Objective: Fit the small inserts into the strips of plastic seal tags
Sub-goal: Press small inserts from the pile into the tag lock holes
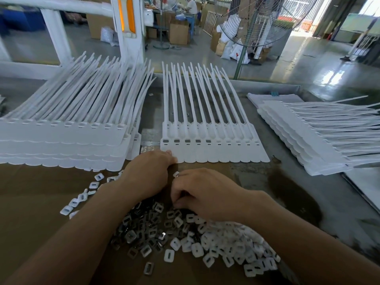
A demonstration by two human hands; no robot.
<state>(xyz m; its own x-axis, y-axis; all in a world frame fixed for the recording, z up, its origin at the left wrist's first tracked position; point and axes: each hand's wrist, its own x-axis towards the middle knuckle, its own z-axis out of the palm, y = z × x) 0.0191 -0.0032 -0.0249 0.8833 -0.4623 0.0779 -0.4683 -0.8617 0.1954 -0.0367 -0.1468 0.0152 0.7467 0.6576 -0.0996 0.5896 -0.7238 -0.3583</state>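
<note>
Progress on the centre strip [216,155] looks to be about half. Of the tags joined side by side in it, the five sockets nearest its left end show a dark, filled look, which suggests their inserts are already seated. The sockets from there to the right end show only a thin slit and seem to be waiting.

This strip lies flat on the surface [287,182], tails pointing away from the person.

The left hand [150,173] sits at the strip's near left corner with bent fingers touching the edge. Whether it pinches the corner or only presses it down cannot be told.

The right hand [207,194] is curled just beside it, over the top of the loose pile of inserts [195,243]. It appears to pinch a single insert [176,174] at its fingertips, close to the strip's lower edge but not yet at a socket.

The pile is large, spread on a cardboard sheet [30,202] in front of the person.

A tall left stack [61,145] of strips lies just beside the working one, and a right stack [308,145] lies fanned well apart. Which stack is finished and which is still to do cannot be made out, so plenty of work probably remains.
</note>
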